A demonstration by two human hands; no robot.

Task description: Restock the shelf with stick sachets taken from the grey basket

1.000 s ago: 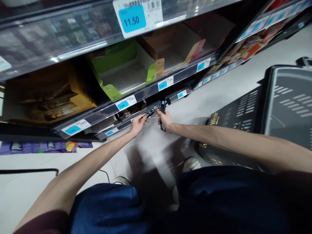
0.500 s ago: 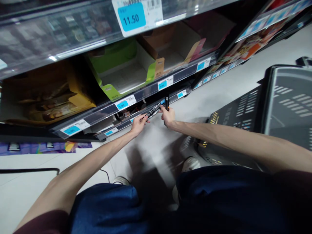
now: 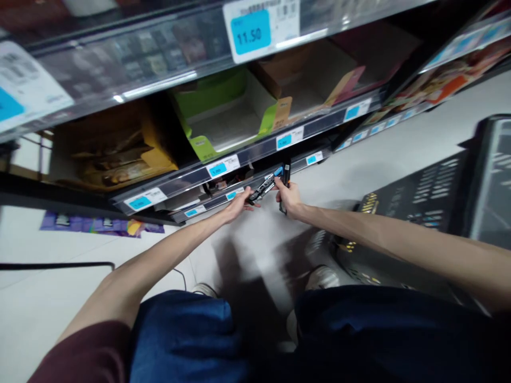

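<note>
A small shiny black-and-silver packet (image 3: 263, 187) with a blue end slants between my two hands, in front of the lowest shelf. My left hand (image 3: 238, 206) grips its lower end between thumb and fingers. My right hand (image 3: 290, 199) pinches the upper end with the thumb. In that same right hand stands a narrow black object (image 3: 286, 174) with a bit of orange on it. Its exact kind is unclear, and my fingers cover its middle.
Above my hands, a shelf carries an open green carton (image 3: 223, 122) and a yellow carton (image 3: 131, 154) with wrapped items. Price tags (image 3: 222, 166) line the shelf edges. A dark grey shopping basket or cart (image 3: 415, 202) stands at right. Purple packets (image 3: 91, 223) hang low at left.
The view has shifted, so shelf and hands appear farther right. Both hands still hold the packet. My left fingers look a little straighter against it.
</note>
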